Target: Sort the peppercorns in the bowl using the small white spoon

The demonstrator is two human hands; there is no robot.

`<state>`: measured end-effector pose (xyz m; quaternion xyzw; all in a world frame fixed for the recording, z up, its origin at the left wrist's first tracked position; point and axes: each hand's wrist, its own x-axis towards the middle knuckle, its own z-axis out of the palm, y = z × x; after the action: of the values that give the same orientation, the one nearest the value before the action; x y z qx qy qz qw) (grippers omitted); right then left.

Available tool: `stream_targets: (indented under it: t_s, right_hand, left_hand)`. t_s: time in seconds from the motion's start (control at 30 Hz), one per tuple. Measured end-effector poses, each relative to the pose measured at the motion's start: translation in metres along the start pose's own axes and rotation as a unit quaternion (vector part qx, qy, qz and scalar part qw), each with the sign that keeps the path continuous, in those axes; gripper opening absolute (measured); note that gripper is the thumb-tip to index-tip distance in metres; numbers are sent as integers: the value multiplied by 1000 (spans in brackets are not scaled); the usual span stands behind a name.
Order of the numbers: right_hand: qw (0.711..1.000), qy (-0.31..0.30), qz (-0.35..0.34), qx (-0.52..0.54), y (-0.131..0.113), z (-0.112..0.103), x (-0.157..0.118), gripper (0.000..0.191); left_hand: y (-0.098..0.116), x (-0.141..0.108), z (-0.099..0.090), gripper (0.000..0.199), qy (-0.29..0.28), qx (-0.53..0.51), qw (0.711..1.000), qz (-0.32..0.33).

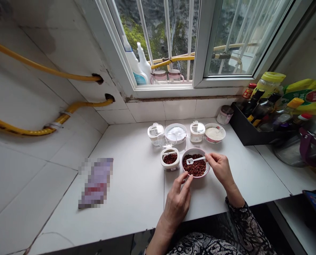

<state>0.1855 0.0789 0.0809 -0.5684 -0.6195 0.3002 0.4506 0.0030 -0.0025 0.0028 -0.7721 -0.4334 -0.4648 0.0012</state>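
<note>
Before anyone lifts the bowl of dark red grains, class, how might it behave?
The bowl likely feels stiff, its rim evenly round. Its loose dark red grains could spill if it tilts. Sitting low and wide, it seems unlikely to tip.

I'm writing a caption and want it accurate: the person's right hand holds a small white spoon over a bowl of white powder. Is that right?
Not quite: the bowl under the spoon holds dark red bits, not white powder, as the head view shows. The person's right hand does hold the small white spoon over it.
</note>
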Motion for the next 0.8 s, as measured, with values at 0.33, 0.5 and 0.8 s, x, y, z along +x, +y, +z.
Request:
stream_targets:
  t_s: [0.33, 0.5, 0.8]
  right_hand:
    - [965, -5, -229, -124, -37, 40, 2, 40]
    - [949, 20, -284, -133, -29, 33, -1, 38]
    - [961, 18, -141, -236, 4, 1, 3, 40]
  left_hand:
    - [1, 0, -1, 59, -6, 5, 1000, -1]
    - [0, -1, -1, 59, -15, 9, 1000, -1]
    - [0, 0, -1, 61, -4, 3, 1000, -2]
